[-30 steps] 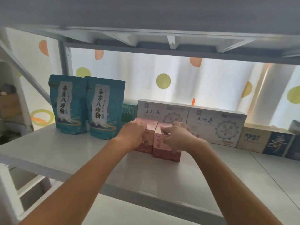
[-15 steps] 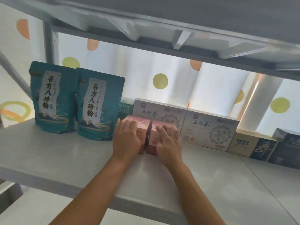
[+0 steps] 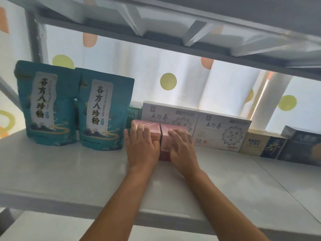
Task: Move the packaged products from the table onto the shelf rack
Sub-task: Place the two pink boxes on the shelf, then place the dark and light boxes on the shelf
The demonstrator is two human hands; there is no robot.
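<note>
Shelf (image 3: 69,171) of the rack: flat, smooth, glossy grey board, so cartons should slide on it rather than need lifting. Products stand in a row along its back edge.

Teal pouches (image 3: 104,110), two, upright at the left, touching each other. Probably soft-sided with loose fill; best taken by the body, not the top seal.

White boxes (image 3: 222,129), two wide cartons side by side, right of centre. Look stiff and light.

Smaller cartons (image 3: 260,143) further right, one tan and dark, one darker; print too blurred to read. Green box (image 3: 132,114) peeks out between the pouches and the white boxes.

Pink boxes (image 3: 165,136): two small cartons, touching, standing in front of the left white box, near it; can't tell if they touch it. Judged thin card, light, rigid enough to push, but crushable if squeezed on the broad faces. Hold by the side edges, or palm-push on the front face.

Left hand (image 3: 141,146): fingers spread flat over the front and top of the left pink box, pressing, not pinching.

Right hand (image 3: 182,150): same, flat over the right pink box, fingers lightly curled over its top edge.
</note>
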